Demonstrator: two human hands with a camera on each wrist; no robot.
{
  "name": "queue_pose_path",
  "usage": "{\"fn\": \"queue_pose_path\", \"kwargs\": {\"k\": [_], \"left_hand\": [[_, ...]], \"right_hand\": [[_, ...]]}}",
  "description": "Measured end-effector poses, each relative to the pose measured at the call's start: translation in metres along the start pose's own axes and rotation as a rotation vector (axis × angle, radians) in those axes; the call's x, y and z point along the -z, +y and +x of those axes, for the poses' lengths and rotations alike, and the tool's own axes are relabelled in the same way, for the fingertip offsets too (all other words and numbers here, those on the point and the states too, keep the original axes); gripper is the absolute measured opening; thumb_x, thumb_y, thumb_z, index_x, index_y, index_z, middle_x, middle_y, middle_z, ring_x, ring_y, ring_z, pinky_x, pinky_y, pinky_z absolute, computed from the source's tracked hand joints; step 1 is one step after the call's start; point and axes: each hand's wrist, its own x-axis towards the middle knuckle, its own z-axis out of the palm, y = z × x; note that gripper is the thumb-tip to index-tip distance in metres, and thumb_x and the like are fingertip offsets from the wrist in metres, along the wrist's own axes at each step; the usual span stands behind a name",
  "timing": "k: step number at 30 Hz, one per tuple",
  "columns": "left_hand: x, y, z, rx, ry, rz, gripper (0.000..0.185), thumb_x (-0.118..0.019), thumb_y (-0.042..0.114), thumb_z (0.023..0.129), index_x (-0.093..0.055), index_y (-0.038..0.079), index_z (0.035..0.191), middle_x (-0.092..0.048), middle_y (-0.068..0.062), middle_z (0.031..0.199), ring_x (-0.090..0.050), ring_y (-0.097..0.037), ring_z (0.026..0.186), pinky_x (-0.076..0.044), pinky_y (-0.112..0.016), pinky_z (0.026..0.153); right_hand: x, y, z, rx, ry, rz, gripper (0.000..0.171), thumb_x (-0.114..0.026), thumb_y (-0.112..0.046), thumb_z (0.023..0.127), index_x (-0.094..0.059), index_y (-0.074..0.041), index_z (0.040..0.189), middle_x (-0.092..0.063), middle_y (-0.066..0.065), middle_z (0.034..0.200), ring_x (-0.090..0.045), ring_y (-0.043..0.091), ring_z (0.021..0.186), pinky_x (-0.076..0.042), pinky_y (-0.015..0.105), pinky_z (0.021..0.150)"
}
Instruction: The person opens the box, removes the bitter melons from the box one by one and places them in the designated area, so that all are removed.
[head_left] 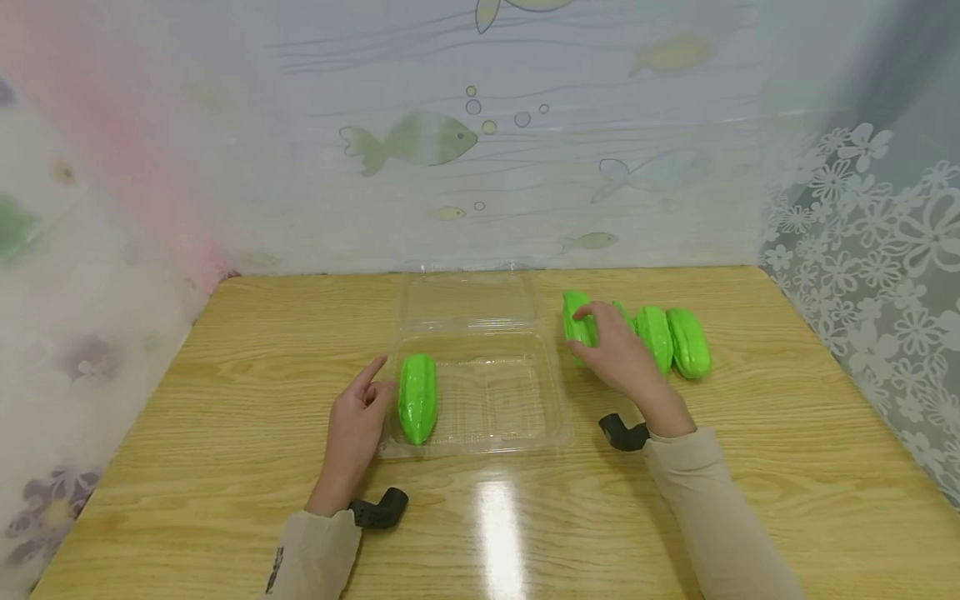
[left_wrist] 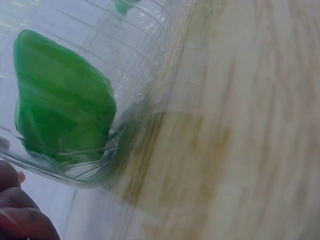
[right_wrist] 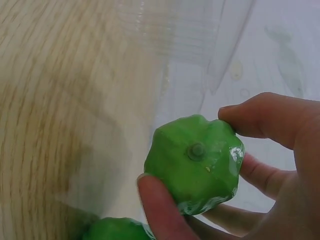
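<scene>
My right hand (head_left: pixel 615 350) grips a glossy green ridged fruit (right_wrist: pixel 195 162), with thumb and fingers around its sides. A round nub shows at the end of this fruit in the right wrist view. A clear plastic clamshell box (head_left: pixel 517 450) lies with its lid (head_left: pixel 468 298) folded back. Inside its left side rests another green ridged fruit (head_left: pixel 417 398), lengthwise. My left hand (head_left: pixel 356 425) is beside the box's left rim, its index finger extended and its fingertips right at the edge. Several fingers (left_wrist: pixel 25 220) appear outside the box wall in the left wrist view.
To the right of the box, more green fruits stand in a row, including one at the end (head_left: pixel 688 343) and one beside it (head_left: pixel 654 333); another is partly behind my right hand. A wooden table (head_left: pixel 225 400) meets a fish-patterned curtain (head_left: pixel 315 208) at the back.
</scene>
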Motion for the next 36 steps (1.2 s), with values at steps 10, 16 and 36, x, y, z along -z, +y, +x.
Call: {"fn": "queue_pose_path", "kwargs": {"k": [10,16,36], "left_hand": [[0.000,0.000,0.000,-0.014,0.006,0.016,0.040,-0.050,0.032,0.091,-0.046,0.027,0.130,-0.036,-0.002,0.059,-0.034,-0.012,0.052,-0.034,-0.026,0.053],[0.000,0.002,-0.001,-0.014,0.008,0.025,0.040,-0.050,0.033,0.090,-0.046,0.027,0.129,-0.036,-0.002,0.060,-0.036,-0.013,0.054,-0.034,-0.026,0.054],[0.000,0.000,0.000,-0.006,0.007,0.040,0.041,-0.049,0.033,0.091,-0.045,0.027,0.131,-0.039,-0.004,0.060,-0.038,-0.014,0.057,-0.036,-0.026,0.056]], "right_hand": [[-0.008,0.007,0.003,-0.029,-0.002,-0.104,0.039,-0.058,-0.027,0.084,-0.045,-0.011,0.117,-0.031,0.013,0.134,-0.052,0.030,0.088,-0.044,0.039,0.059],[-0.008,0.009,0.003,-0.073,-0.010,-0.152,0.037,-0.057,-0.030,0.085,-0.045,-0.013,0.116,-0.028,0.013,0.136,-0.050,0.023,0.063,-0.038,0.031,0.044],[-0.001,0.013,-0.002,-0.057,-0.007,-0.289,0.036,-0.057,-0.027,0.085,-0.046,-0.014,0.117,-0.028,0.020,0.135,-0.053,0.030,0.082,-0.044,0.040,0.054]]}}
